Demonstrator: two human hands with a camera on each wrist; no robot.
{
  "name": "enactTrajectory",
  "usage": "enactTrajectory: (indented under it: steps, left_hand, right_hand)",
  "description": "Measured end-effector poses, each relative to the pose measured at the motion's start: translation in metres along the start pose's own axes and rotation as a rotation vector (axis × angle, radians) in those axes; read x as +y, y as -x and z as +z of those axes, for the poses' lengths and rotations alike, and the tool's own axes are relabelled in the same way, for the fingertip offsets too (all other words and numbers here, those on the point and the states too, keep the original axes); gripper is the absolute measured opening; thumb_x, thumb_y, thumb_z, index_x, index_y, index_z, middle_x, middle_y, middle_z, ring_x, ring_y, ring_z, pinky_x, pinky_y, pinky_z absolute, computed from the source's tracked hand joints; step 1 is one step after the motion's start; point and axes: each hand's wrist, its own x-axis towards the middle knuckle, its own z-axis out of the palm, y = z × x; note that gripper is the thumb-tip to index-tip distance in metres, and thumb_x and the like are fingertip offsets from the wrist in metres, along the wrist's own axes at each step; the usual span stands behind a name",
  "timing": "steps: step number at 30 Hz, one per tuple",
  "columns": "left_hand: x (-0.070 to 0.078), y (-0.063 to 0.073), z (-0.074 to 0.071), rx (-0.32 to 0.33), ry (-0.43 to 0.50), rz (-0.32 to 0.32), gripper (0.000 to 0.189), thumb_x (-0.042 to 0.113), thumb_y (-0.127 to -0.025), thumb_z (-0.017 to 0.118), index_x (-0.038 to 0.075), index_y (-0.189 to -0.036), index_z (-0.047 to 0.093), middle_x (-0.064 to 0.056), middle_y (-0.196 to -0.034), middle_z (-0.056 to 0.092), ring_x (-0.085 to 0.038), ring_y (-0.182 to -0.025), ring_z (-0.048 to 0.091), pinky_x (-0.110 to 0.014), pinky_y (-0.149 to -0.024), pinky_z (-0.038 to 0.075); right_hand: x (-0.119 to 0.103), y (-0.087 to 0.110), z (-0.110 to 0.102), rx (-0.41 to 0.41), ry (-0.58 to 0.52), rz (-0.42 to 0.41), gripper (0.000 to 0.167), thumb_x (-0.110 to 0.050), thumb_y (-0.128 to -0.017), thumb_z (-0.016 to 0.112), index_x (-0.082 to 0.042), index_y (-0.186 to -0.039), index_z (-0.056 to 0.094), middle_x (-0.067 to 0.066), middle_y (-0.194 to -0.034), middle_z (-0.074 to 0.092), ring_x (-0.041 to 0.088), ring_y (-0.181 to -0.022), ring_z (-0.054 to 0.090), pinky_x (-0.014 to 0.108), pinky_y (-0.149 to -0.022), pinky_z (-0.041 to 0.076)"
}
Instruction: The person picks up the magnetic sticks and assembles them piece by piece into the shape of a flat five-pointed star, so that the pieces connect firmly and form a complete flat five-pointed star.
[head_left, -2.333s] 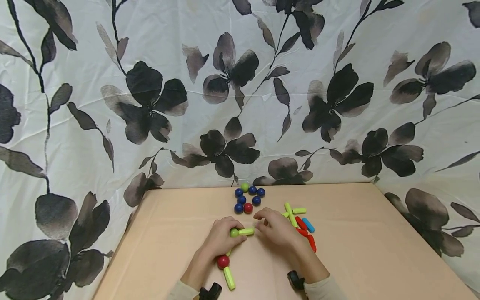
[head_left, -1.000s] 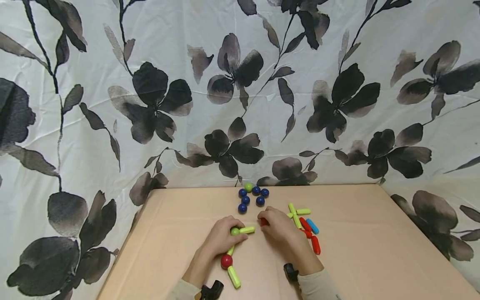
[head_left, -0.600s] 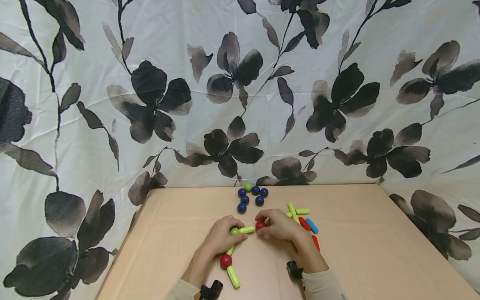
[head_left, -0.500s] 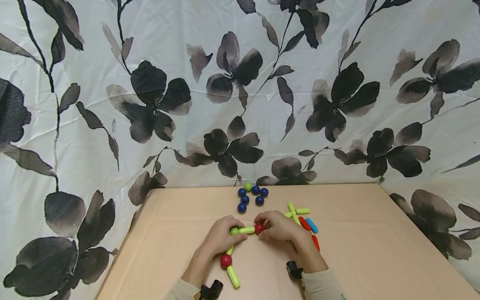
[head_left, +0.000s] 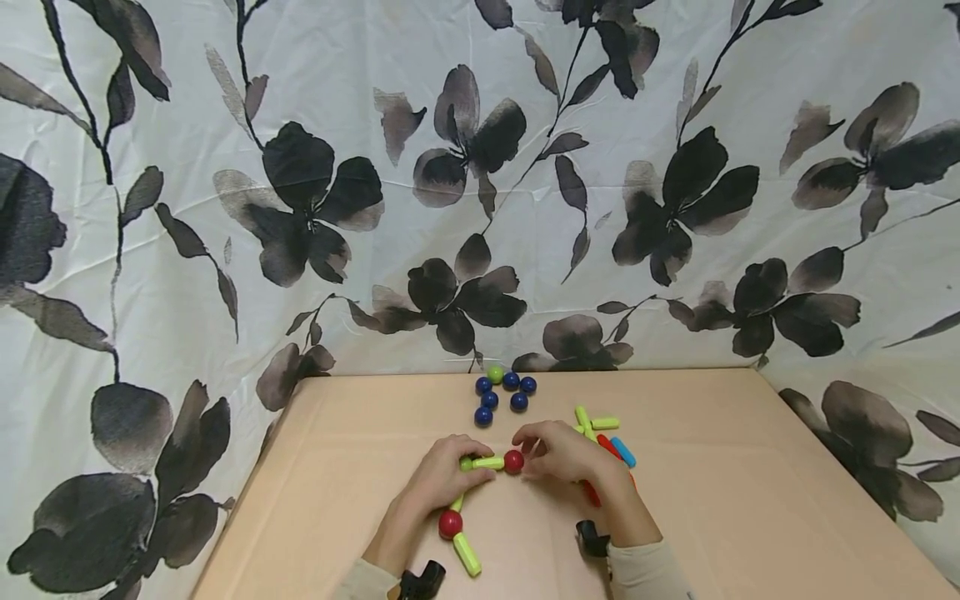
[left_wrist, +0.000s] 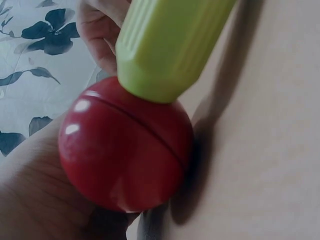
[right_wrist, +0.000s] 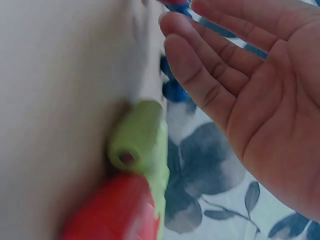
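Note:
My left hand (head_left: 441, 477) holds a light green ball (head_left: 466, 463), partly covered by its fingers. From that ball a green rod (head_left: 489, 462) points right, with a red ball (head_left: 513, 462) at its far end. Below the hand, the same chain shows a second red ball (head_left: 450, 523) and a green rod (head_left: 467, 554); both loom large in the left wrist view, the red ball (left_wrist: 125, 145) against the rod (left_wrist: 165, 50). Beside the first red ball is my right hand (head_left: 558, 454). In the right wrist view its fingers (right_wrist: 192, 65) are loosely extended, nothing between them.
Several blue balls (head_left: 490, 400) and a green ball (head_left: 495, 374) lie at the table's back edge. Right of my right hand are green rods (head_left: 604, 423), a blue rod (head_left: 622, 452) and red rods (head_left: 591, 493), partly behind the wrist. A floral cloth (head_left: 570, 275) hangs behind the table (head_left: 750, 500).
The right hand has brought a red ball from the back group to the end of the green rod, then let go and drawn slightly right. The left hand keeps its hold.

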Motion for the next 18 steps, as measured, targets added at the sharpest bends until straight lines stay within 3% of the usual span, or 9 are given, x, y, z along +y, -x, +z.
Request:
enactTrajectory:
  steps: [11, 18]
  left_hand:
    - [0.002, 0.001, -0.001, 0.005, 0.017, -0.018, 0.022, 0.034, -0.09, 0.082, 0.023, -0.11, 0.081, 0.013, -0.099, 0.072, -0.009, -0.092, 0.06, -0.03, -0.085, 0.048]
    - [-0.001, 0.001, 0.001, 0.018, 0.003, 0.007, 0.023, 0.035, -0.09, 0.082, 0.024, -0.109, 0.081, 0.013, -0.099, 0.072, -0.008, -0.093, 0.061, -0.029, -0.086, 0.049]
  right_hand:
    - [0.01, 0.022, -0.031, 0.128, 0.013, 0.04, 0.034, -0.008, -0.094, 0.075, -0.01, -0.127, 0.069, 0.012, -0.111, 0.071, 0.019, -0.093, 0.062, 0.032, -0.079, 0.057]
    - [0.018, 0.031, -0.038, 0.172, 0.018, 0.113, 0.038, 0.001, -0.085, 0.08, -0.006, -0.121, 0.071, 0.01, -0.098, 0.07, 0.02, -0.082, 0.063, 0.034, -0.07, 0.056]
